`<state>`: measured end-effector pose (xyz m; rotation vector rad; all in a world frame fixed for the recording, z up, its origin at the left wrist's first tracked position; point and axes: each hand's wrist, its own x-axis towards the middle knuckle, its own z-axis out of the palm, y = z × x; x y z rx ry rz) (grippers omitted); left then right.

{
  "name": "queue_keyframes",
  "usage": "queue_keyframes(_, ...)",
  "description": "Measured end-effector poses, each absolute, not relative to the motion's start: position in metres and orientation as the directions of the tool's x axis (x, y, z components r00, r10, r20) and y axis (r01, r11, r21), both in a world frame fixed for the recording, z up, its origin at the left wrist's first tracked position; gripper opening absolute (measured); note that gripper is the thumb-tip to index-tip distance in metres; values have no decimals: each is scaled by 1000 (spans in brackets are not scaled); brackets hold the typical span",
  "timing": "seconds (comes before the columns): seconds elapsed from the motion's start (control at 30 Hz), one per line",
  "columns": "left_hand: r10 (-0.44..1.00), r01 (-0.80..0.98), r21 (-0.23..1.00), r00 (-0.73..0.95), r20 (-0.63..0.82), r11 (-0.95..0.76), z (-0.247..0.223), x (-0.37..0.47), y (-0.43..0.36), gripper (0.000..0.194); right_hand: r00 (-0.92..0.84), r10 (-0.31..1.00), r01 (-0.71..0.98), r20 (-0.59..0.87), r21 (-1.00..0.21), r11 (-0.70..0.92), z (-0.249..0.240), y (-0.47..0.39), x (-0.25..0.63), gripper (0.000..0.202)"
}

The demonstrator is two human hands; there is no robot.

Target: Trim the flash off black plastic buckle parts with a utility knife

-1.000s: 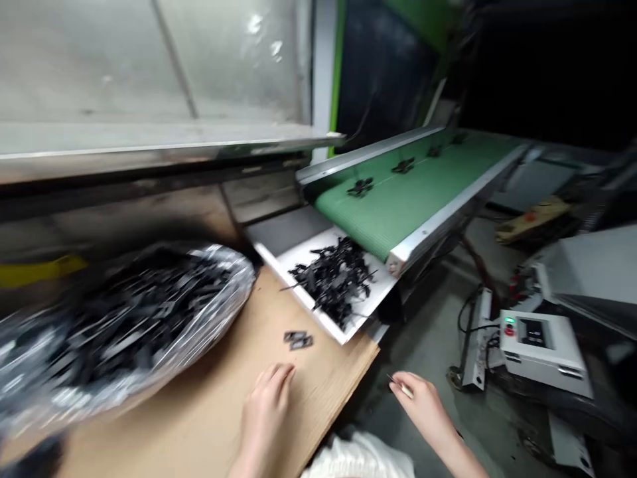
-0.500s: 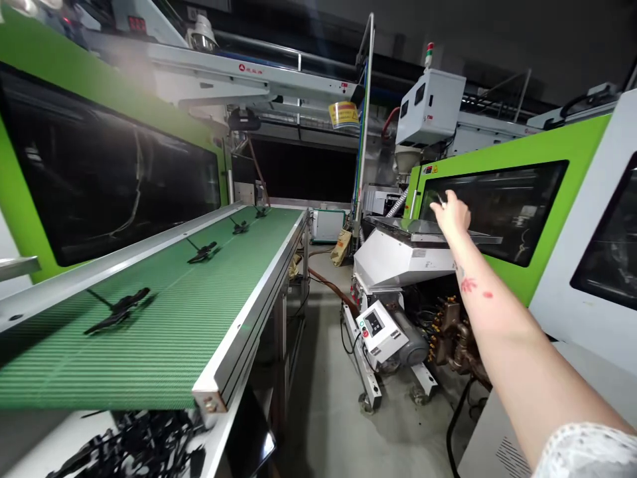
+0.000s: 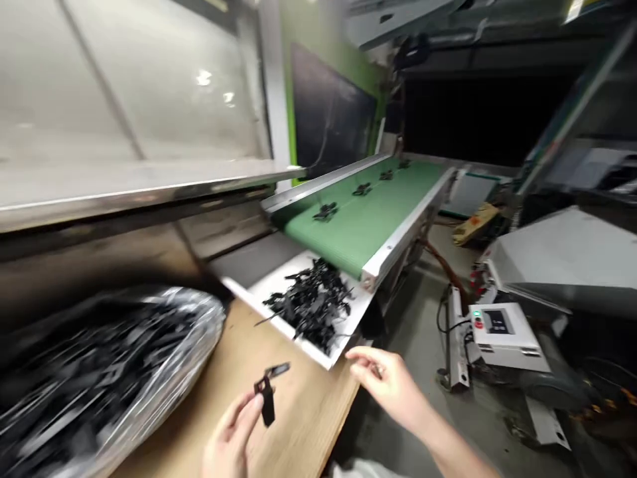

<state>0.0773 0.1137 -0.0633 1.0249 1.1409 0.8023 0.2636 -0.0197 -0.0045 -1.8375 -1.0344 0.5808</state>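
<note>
My left hand [image 3: 235, 435] is at the bottom centre, pinching a small black plastic part [image 3: 267, 397] between thumb and fingertips above the wooden table [image 3: 308, 398]. To its right, my right hand [image 3: 383, 378] is near the front corner of a white tray [image 3: 273, 282]; its fingers are curled with thumb and fingertips slightly apart, and nothing shows between them. A heap of black parts [image 3: 313, 302] lies in the tray, below the end of the green conveyor belt [image 3: 363, 229]. More black parts [image 3: 361, 189] ride spaced along the belt.
At the left is a large clear plastic bag [image 3: 199, 352] full of black pieces, under a metal ledge [image 3: 149, 192]. On the right stand a white control box [image 3: 505, 332] and a pale hopper machine [image 3: 577, 252] on a wheeled frame.
The view has swung left and down. My right hand, raised over the hopper before, is now low beside the tray. My left hand has come into view holding a black part.
</note>
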Motion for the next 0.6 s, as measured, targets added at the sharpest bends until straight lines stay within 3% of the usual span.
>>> queue_keyframes(0.07,829,-245,801,298,-473,545,-54,59,105,28,291,942,361,-169,-892,-272,-14,-10,231,39)
queue_keyframes(0.13,776,-328,707,345,-528,627,-47,40,94,30,122,959,390,-258,-876,-285,-22,-8,208,49)
queue_keyframes(0.27,794,-322,744,416,-445,585,-36,4,66,34,86,979,390,-182,-899,-201,-32,-17,174,30)
queue_keyframes(0.37,862,-213,877,385,-330,431,-26,-17,48,28,104,994,428,-29,-901,-71,-27,-25,151,32)
queue_keyframes(0.47,938,32,983,297,-180,179,-16,-35,33,19,61,992,542,113,-838,62,-12,-30,132,32)
queue_keyframes(0.53,972,216,973,231,34,-85,-12,-43,25,12,11,989,582,146,-805,112,0,-32,123,31)
queue_keyframes(0.6,918,325,864,229,324,-385,-9,-49,18,10,-22,983,629,181,-762,154,10,-35,114,29)
